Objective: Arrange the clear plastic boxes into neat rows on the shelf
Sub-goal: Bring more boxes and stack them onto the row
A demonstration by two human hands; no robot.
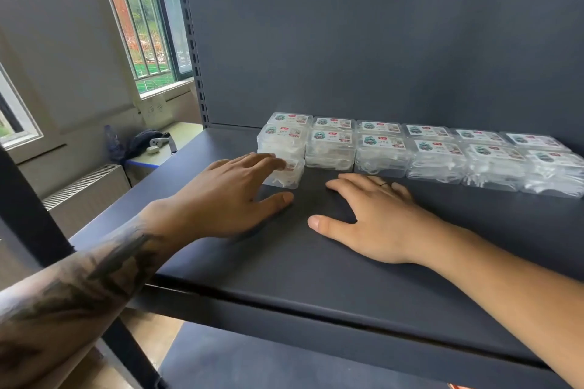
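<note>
Several clear plastic boxes (pixel 380 151) with green and red labels stand in two rows along the back of the dark shelf (pixel 284 262). One more clear box (pixel 289 174) sits alone in front of the left end of the rows. My left hand (pixel 227 196) lies over this front box, its straight fingers touching the top and its thumb on the shelf beside it. My right hand (pixel 376 218) rests flat on the shelf, fingers spread, just short of the front row and touching no box.
The shelf's dark back panel (pixel 379 41) rises right behind the rows. A slotted upright post (pixel 192 41) stands at the left. A lower shelf (pixel 252 363) shows below. Left of the unit are a window, a radiator and a desk with small items.
</note>
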